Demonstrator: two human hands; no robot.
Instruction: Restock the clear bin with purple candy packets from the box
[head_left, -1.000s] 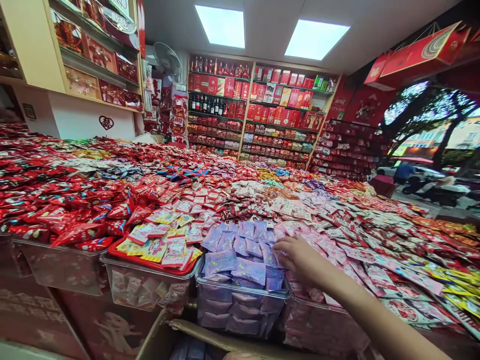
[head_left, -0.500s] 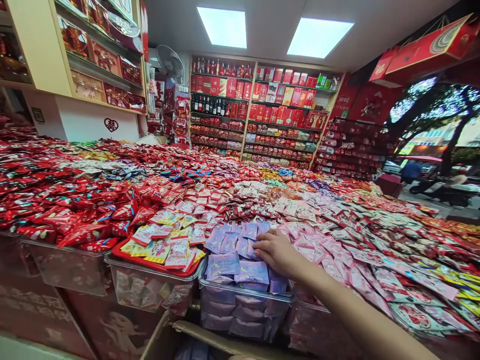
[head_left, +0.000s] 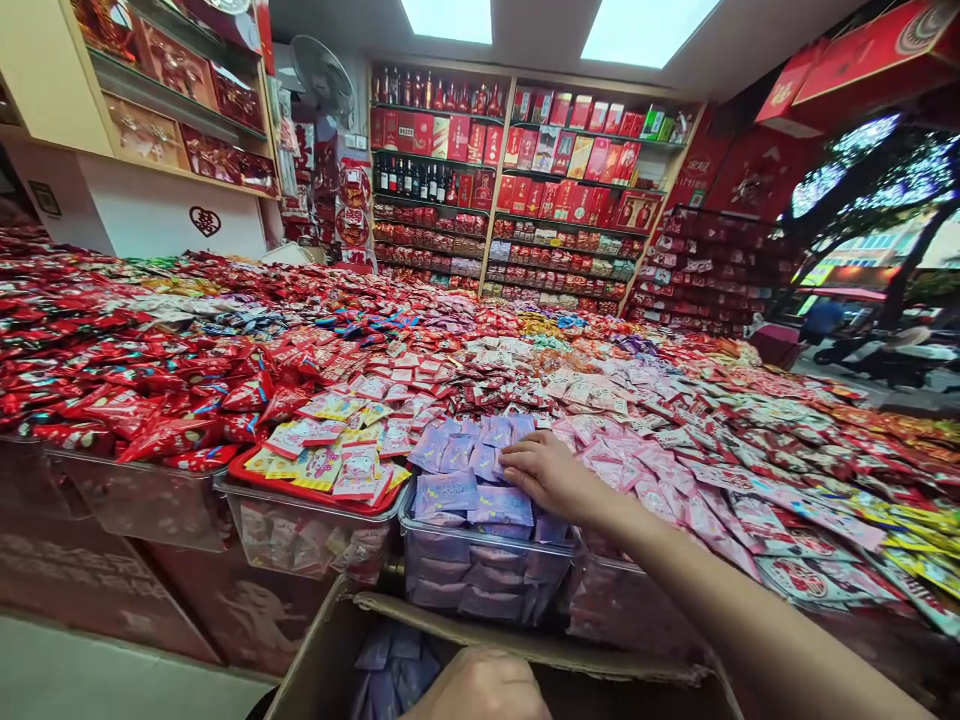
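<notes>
Head view, right hand (head_left: 551,478) fingers (head_left: 517,455) released on purple packets (head_left: 450,492), left hand (head_left: 480,688) grip unclear

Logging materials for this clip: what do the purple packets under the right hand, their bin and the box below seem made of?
Purple packets under the right hand: probably thin plastic film, judging by the soft sheen and wrinkles. Bin: clear rigid plastic, since the packets show through its wall. Box: brown cardboard with a matte surface and a bent, frayed flap edge.
</notes>
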